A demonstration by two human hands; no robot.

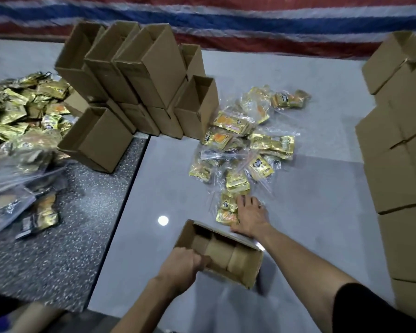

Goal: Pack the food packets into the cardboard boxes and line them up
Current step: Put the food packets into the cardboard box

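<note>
Gripping cardboard box (221,253) rim with left hand (180,263) | right hand (251,218) flat on bagged food packets (227,210), unclenched | light, slippery, probably best pinched mid-bag

Glossy grey floor (322,140) beside a speckled dark strip (70,224); a striped, perhaps woven, sheet (250,20) behind.

Person's two hands, both reaching forward and down.
Left hand (180,263) is gripping, knuckles up, fingers curling over the near wall of a cardboard box (251,269). Right hand (250,218) is lying palm down, fingers stretching straight and slightly spread; its bare forearm (298,258) is extending from a dark sleeve (365,308).
</note>
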